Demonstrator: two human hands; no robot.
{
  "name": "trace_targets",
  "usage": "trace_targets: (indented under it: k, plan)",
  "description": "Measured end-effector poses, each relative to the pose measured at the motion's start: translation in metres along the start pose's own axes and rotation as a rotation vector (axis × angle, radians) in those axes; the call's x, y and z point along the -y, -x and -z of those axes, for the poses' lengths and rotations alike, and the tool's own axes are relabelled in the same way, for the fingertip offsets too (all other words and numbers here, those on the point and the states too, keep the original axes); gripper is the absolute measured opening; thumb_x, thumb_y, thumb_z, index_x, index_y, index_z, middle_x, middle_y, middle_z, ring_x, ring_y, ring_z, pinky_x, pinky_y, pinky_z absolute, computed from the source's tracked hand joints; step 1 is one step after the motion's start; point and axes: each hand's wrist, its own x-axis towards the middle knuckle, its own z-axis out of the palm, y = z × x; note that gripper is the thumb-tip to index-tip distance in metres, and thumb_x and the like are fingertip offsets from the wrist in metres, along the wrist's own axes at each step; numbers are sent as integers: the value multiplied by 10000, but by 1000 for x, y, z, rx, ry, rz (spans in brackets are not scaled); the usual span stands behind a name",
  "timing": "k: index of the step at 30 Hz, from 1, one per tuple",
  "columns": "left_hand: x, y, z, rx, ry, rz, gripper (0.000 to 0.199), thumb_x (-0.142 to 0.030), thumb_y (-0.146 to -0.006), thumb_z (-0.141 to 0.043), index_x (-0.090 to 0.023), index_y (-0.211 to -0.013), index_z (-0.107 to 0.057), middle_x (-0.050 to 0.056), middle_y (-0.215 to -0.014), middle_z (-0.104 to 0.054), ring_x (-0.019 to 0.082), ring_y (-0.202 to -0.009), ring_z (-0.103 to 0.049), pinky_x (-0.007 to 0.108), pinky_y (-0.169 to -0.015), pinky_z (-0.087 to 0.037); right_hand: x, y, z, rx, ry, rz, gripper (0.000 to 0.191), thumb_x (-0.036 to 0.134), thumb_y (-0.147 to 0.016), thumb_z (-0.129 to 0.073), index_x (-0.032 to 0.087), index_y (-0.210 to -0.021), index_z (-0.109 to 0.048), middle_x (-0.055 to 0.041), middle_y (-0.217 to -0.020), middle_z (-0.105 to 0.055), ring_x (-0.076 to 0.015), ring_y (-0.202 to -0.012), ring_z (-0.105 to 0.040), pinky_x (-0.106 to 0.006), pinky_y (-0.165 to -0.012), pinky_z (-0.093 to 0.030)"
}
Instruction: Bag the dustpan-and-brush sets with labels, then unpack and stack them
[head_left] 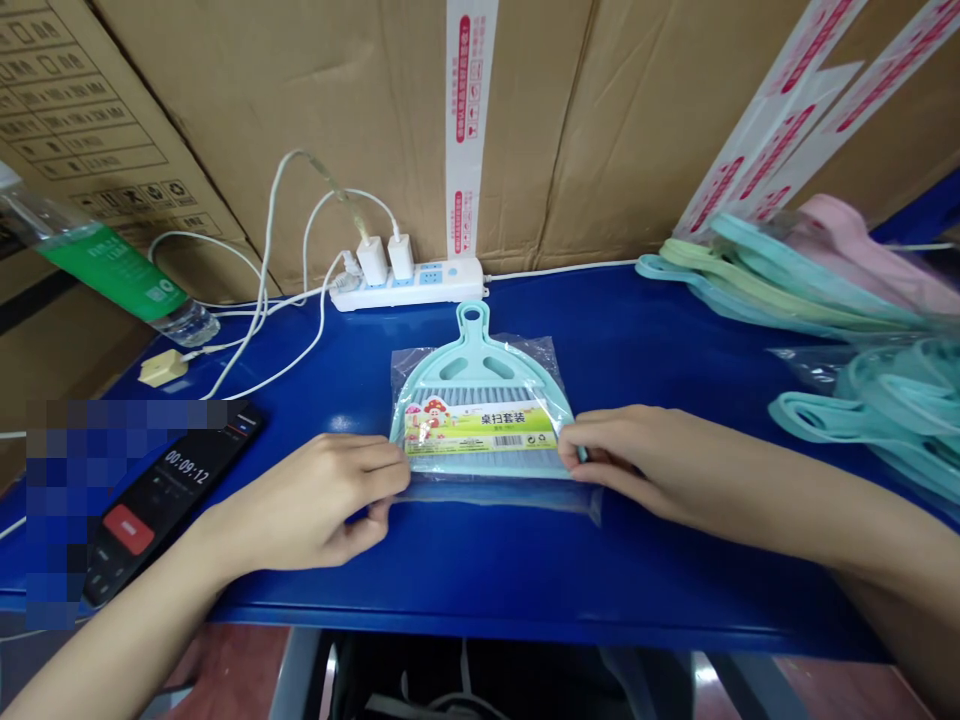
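Note:
A light turquoise dustpan and brush set point(480, 376) lies flat on the blue table in a clear plastic bag point(495, 492). Its handle, with a hanging hole, points away from me. Across the grey bristles sits a green and yellow label card point(480, 428) with a mushroom picture. The fingers of my left hand point(337, 500) are closed on the bag at the pan's lower left corner. At the lower right corner, my right hand point(637, 455) pinches the edge between thumb and curled fingers. The fingertips are partly hidden on both sides.
More bagged dustpan sets point(780, 270) in turquoise, green and pink are piled at right. A white power strip point(409, 285) with chargers and cables stands at the back against cardboard boxes point(375, 100). A phone point(180, 480) and a tilted water bottle point(112, 265) are at left.

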Motion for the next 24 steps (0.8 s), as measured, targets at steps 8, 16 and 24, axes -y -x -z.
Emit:
trace_targets:
  k: [8, 16, 24]
  plan:
    - [0, -5, -16, -48, -100, -59, 209, -220, -995, -407, -174, -1014, -610, 29, -834, -658, 150, -690, -633, 275, -639, -519, 7, 12, 7, 143, 93, 73, 99, 163, -845, -566, 186, -941, -568, -90, -957, -651, -239, -756, -633, -339, -612, -467]
    - [7, -8, -18, -135, 9, -40, 234, -192, -1009, -401, -163, -933, -620, 41, -910, -687, 170, -823, -673, 289, -737, -553, 8, 6, -8, -79, 304, 142, 198, 270, -798, -746, 173, -869, -588, -58, -831, -628, -243, -686, -614, -335, -556, -429]
    - [6, -10, -20, -147, 36, 30, 222, -197, -1010, -399, -160, -945, -609, 46, -914, -701, 176, -824, -669, 296, -741, -543, 9, -3, -11, -170, 272, 140, 132, 125, -889, -556, 180, -769, -557, -61, -825, -589, -180, -630, -579, -296, -544, -427]
